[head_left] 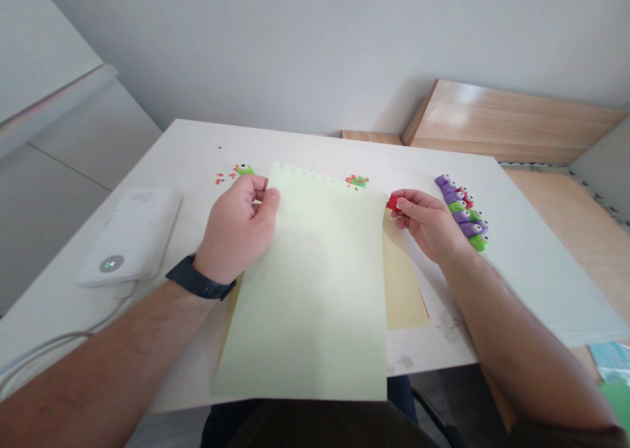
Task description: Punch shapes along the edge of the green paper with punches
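Note:
A pale green sheet of paper [315, 290] is held up over the table, with a row of small marks or holes along its top edge. My left hand [246, 218] pinches its upper left edge between thumb and fingers. At the sheet's upper right corner, my right hand [423, 218] grips a small red object [394, 202], mostly covered by the fingers; its exact kind is hidden. Under the sheet lies a tan sheet of paper [406, 290]. Just beyond my left hand is a small green piece with a googly eye [245, 169].
Several purple, green and red googly-eyed pieces [462, 212] lie in a cluster on the right of the white table [305, 141]. Red bits [219, 178] and a red-green pile of bits [357, 181] lie at the back. A white box-shaped device [135, 231] with a cable stands left.

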`<action>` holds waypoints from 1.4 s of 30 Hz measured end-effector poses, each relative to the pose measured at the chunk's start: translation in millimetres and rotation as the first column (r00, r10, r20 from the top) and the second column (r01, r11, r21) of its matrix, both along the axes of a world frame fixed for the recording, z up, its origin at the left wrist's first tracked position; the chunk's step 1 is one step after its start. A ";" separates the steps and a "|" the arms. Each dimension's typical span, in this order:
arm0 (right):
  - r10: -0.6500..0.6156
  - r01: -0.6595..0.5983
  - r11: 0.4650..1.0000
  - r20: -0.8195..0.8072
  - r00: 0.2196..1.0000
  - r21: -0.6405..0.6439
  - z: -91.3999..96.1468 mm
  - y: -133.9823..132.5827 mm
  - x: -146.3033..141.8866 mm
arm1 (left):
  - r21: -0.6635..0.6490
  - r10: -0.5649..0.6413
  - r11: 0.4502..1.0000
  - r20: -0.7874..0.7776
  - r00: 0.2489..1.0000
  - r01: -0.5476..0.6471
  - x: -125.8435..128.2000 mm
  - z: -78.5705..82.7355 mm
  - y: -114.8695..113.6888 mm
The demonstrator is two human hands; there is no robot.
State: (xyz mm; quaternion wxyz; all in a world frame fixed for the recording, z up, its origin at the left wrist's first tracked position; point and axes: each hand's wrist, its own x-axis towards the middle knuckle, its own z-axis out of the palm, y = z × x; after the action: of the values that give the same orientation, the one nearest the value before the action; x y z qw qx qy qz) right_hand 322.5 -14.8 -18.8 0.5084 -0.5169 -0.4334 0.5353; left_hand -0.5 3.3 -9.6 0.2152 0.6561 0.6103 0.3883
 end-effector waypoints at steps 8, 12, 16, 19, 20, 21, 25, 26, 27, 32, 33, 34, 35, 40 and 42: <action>-0.034 0.033 0.999 -0.013 0.999 -0.016 2.3 0.1 -2.3 | -0.015 -0.004 1.000 0.014 1.000 0.004 1.7 3.7 -2.1; -0.072 0.069 0.995 -0.032 0.997 -0.074 2.0 1.4 -3.3 | 0.017 0.002 1.000 0.008 1.000 -0.002 1.6 2.0 0.0; -0.085 0.084 0.993 -0.021 0.996 -0.081 0.0 2.8 -4.1 | 0.017 -0.014 1.000 0.057 0.998 0.013 0.9 0.0 1.2; -0.086 0.087 0.996 0.048 0.995 -0.021 -1.8 2.2 -5.1 | -0.008 -0.032 0.999 0.097 0.995 0.032 1.0 -0.3 0.9; -0.082 0.083 0.997 0.075 0.994 -0.008 -2.5 1.7 -5.3 | -0.017 -0.032 0.999 0.103 0.994 0.034 1.3 -0.1 0.7; -0.075 0.075 0.997 0.105 0.992 0.001 -3.1 1.1 -5.5 | -0.024 -0.029 0.999 0.104 0.994 0.031 1.6 0.3 0.4; -0.049 0.044 0.999 0.249 0.967 0.026 -6.8 -0.5 -5.0 | -0.042 -0.035 0.998 0.132 0.991 0.041 2.5 0.7 -0.6; -0.044 0.037 0.999 0.266 0.963 0.031 -7.9 -0.5 -4.7 | -0.045 -0.044 0.998 0.146 0.988 0.051 2.4 0.2 -0.7; -0.041 0.032 0.999 0.274 0.961 0.037 -9.0 -0.3 -4.3 | -0.046 -0.052 0.997 0.155 0.986 0.060 2.1 -0.6 -0.7; -0.045 0.025 0.997 0.265 0.963 0.079 -10.2 0.9 -3.9 | -0.048 -0.074 0.996 0.145 0.987 0.081 0.0 -5.5 0.5; -0.045 0.025 0.997 0.263 0.964 0.079 -9.6 0.9 -4.1 | -0.050 -0.076 0.995 0.144 0.987 0.084 -0.1 -6.0 0.7; -0.045 0.026 0.997 0.264 0.964 0.076 -8.9 0.8 -4.3 | -0.051 -0.077 0.995 0.144 0.987 0.085 -0.1 -6.3 0.8; -0.043 0.026 0.997 0.268 0.962 0.069 -8.3 0.5 -4.5 | -0.053 -0.077 0.995 0.143 0.987 0.086 0.1 -6.4 0.8; -0.034 0.021 0.999 0.284 0.958 0.046 -8.0 -1.3 -5.3 | -0.064 -0.069 0.995 0.141 0.988 0.079 1.5 -5.5 0.5; -0.032 0.020 0.999 0.267 0.963 0.046 -9.2 -1.4 -5.4 | -0.068 -0.070 0.994 0.152 0.986 0.081 1.6 -5.3 0.7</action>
State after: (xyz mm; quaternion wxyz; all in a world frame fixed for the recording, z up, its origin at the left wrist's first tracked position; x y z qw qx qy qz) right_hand 317.1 -16.2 -28.0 0.4631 -0.5792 -0.5028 0.4442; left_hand 1.1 4.0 -14.9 0.2991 0.6395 0.5810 0.4050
